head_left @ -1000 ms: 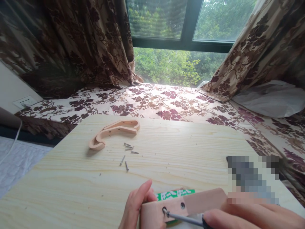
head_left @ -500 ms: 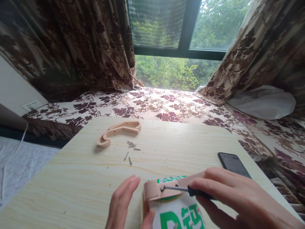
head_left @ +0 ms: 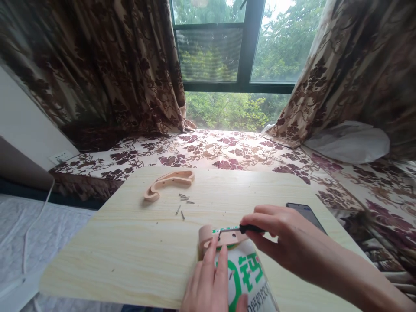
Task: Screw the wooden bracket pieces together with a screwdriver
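Note:
My right hand (head_left: 273, 225) grips the black handle of a screwdriver (head_left: 229, 230). The screwdriver's tip rests at a dark hole or screw in a light wooden strip with a curved end (head_left: 205, 236); which it is, I cannot tell. The strip lies on a white packet with green characters (head_left: 248, 268). My left hand (head_left: 208, 277) lies over the packet, its fingers stretched out and touching the strip near the tip. Farther back are a curved wooden hook-shaped piece (head_left: 172, 179) and several loose metal screws (head_left: 183, 214).
A pale wooden table (head_left: 136, 242) carries everything. A dark phone (head_left: 305, 212) lies to the right, partly behind my right hand. Beyond the table are a flowered window seat (head_left: 208, 149), curtains and a white plastic bag (head_left: 351, 143). A white cable (head_left: 38, 216) hangs at the left.
My left hand has come in from the left and laid its fingers on the strip and packet. The screwdriver stays at about the same spot. The view has shifted.

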Available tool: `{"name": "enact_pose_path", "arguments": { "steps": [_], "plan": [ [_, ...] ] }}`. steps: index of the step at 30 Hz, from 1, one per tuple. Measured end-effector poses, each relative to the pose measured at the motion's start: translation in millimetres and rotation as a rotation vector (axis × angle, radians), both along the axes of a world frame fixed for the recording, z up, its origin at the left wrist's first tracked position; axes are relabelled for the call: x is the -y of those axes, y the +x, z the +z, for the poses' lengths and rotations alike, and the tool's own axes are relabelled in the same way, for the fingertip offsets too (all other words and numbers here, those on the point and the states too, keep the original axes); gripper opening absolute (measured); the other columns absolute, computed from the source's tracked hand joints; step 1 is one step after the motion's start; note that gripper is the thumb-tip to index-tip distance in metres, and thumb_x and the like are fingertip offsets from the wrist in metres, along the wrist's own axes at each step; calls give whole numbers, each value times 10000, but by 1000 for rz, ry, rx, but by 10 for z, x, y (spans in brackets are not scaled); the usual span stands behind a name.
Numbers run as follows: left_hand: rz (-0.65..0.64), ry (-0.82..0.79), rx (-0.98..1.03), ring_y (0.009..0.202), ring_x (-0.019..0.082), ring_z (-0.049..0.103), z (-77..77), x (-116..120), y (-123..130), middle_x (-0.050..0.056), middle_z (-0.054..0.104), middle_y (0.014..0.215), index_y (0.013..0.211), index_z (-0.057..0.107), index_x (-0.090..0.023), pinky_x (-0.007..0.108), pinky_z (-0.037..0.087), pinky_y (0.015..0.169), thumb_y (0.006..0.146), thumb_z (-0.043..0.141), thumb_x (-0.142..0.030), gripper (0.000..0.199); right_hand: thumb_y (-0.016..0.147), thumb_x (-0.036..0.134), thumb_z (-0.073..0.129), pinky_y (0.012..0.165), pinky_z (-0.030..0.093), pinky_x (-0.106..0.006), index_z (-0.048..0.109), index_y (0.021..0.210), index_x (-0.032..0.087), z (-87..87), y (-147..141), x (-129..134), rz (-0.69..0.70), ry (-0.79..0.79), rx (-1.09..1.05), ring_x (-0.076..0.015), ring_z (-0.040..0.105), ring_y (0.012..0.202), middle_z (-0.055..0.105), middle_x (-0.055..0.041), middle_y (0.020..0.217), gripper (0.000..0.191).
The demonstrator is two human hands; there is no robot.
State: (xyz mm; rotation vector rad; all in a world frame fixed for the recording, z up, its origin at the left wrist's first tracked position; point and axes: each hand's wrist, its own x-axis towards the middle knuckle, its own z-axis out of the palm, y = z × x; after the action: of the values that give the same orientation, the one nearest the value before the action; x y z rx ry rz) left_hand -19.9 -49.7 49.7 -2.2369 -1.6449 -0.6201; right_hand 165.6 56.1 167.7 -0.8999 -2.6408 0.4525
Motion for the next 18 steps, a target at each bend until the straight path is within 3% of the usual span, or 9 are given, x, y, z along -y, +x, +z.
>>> {"name": "enact_pose_path", "arguments": {
  "steps": [4, 9, 18],
  "plan": [
    [121, 51, -115, 1021, 240, 640, 131, -11, 84, 144, 543, 1301, 1306, 467, -101, 281, 546, 724, 840, 498, -469, 595, 851, 117, 509, 618, 386, -237, 675, 941, 195, 47, -25, 40, 7, -3, 18, -128, 547, 671, 614, -33, 763, 204],
    [163, 27, -94, 1023, 256, 631, 254, -69, 164, 162, 573, 1266, 1232, 536, -95, 315, 533, 723, 853, 475, -429, 510, 860, 136, 499, 620, 378, -237, 678, 910, 187, 114, -65, 61, 11, -1, 60, -125, 541, 661, 610, -31, 753, 193],
    [301, 1, 71, 1055, 265, 561, 104, -121, 288, 106, 555, 1300, 1244, 524, -141, 387, 480, 783, 863, 450, -351, 441, 872, 183, 498, 586, 323, -243, 668, 819, 184, 282, -165, -96, 106, 115, 188, -127, 530, 672, 611, -25, 721, 178]
  ]
}}
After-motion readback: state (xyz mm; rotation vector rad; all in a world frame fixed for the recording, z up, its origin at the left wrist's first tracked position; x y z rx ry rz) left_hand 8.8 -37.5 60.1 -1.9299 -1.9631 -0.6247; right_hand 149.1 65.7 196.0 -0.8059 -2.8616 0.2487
